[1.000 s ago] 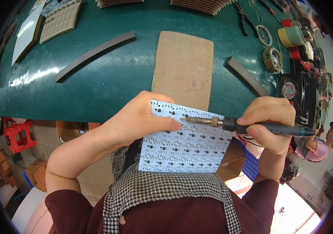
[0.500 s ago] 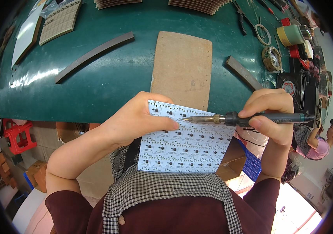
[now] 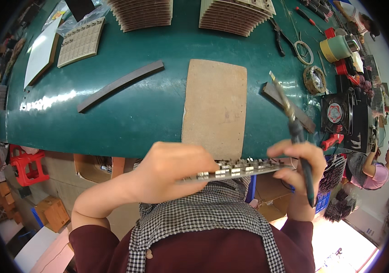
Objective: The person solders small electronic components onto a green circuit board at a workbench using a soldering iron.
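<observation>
Two hands: L hand [image 3: 171,173] clamped on L end of a circuit board [image 3: 256,173], held edge-on to view near the checked apron [image 3: 199,218], long axis L–R w/ R end a bit higher, thin, silvery blocky parts [image 3: 236,171] along its upper side. R hand [image 3: 313,157] wrapped round a soldering iron [image 3: 296,130], thumb by board's R end (can't tell if pinching); iron runs steeply, tip pointing away & slightly L, dark grip, brassy shaft, blurred.
</observation>
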### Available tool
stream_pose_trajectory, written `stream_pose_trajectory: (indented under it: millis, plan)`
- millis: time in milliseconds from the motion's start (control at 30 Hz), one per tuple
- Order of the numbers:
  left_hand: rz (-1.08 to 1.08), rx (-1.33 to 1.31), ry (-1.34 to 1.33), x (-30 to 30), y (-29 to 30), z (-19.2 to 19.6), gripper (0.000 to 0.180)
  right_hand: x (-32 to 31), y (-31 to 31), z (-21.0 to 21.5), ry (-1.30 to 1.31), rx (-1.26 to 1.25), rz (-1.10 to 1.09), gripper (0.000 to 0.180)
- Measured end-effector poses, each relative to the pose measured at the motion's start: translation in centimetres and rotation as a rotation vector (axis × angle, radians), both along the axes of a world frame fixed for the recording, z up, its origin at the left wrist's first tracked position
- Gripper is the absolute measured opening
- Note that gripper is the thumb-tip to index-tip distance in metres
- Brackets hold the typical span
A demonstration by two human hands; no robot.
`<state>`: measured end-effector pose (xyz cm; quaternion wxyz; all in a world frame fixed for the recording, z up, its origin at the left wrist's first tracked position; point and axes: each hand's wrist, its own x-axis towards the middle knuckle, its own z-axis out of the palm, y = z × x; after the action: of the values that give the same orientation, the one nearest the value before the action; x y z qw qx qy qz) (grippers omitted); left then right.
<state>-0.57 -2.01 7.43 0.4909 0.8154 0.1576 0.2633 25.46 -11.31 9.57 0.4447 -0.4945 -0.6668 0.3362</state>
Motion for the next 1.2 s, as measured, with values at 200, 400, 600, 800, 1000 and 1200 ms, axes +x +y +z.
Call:
stream_pose_trajectory:
  millis: [200,400,600,800,1000,1200]
  plan:
    - [0.030,0.301,-0.108,0.0,-0.2,-1.8,0.027,-1.4,-0.9,-1.4,0.005,0.224,0.013,0.034]
    - [0.074,0.313,-0.057,-0.4,0.1,-2.1,0.027,-1.1,-1.3,-1.9,-0.037,0.234,0.036,0.042]
    - [0.072,0.038,-0.055,-1.4,0.2,-2.7,0.033,-1.1,-1.3,-2.1,-0.010,0.226,-0.005,0.044]
    - [0.085,0.169,-0.136,-1.1,-0.1,-2.7,0.022,-1.0,-1.1,-2.2,0.022,0.267,-0.040,0.042]
    - [0.197,-0.881,0.051,-0.4,0.2,-0.4,0.011,0.5,0.5,-2.1,-0.178,0.117,-0.148,0.047]
    - [0.148,-0.984,0.119,-0.2,0.7,-1.9,0.019,-0.1,0.5,0.6,0.305,-0.029,-0.223,0.073]
